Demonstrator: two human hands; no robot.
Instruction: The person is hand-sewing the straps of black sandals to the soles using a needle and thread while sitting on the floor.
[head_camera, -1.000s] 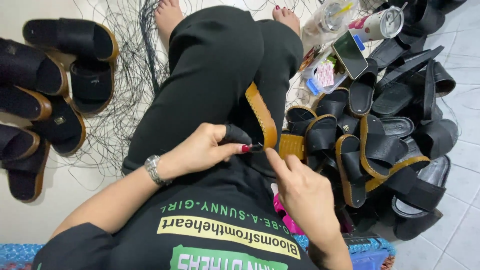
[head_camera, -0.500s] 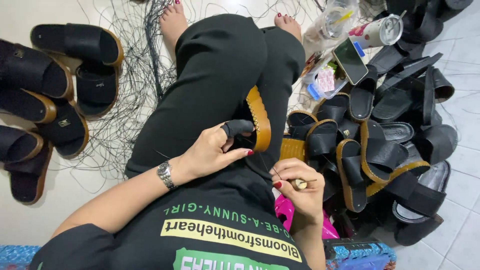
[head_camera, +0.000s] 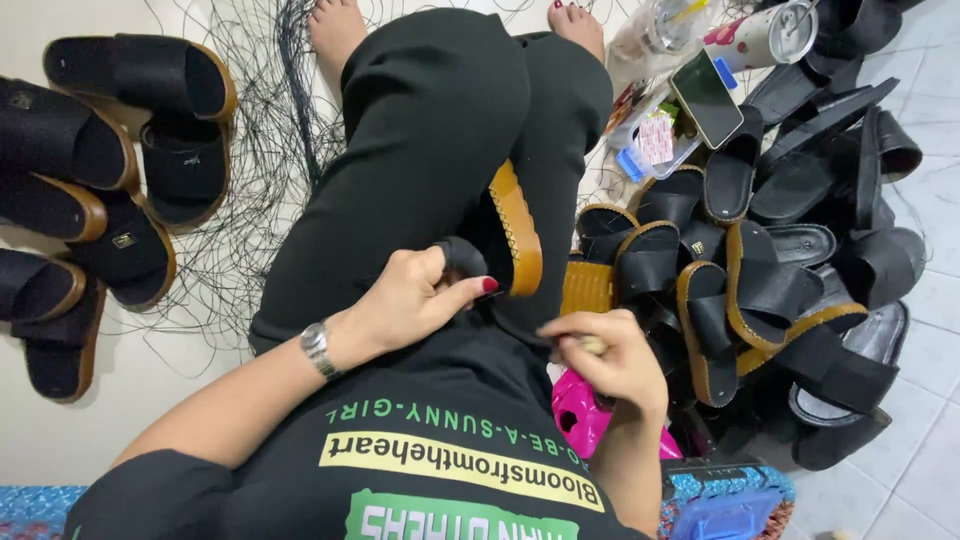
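I sit on the floor with a black slide sandal (head_camera: 515, 235), its tan ridged sole turned outward, resting on my lap. My left hand (head_camera: 415, 295), with a silver watch on the wrist, grips the sandal's black strap. My right hand (head_camera: 610, 360) is closed around a small tan-handled tool just right of the sandal, apart from it. My legs in black trousers stretch ahead.
A heap of black sandals with tan soles (head_camera: 770, 270) lies at my right. Finished sandals (head_camera: 90, 190) lie at the left. Loose black thread (head_camera: 250, 180) covers the floor. A phone (head_camera: 705, 97), cups (head_camera: 770, 35) and a pink object (head_camera: 580, 415) are nearby.
My right hand has drawn back from the sandal toward my body, closed on the small tool. My left hand keeps its hold on the strap.
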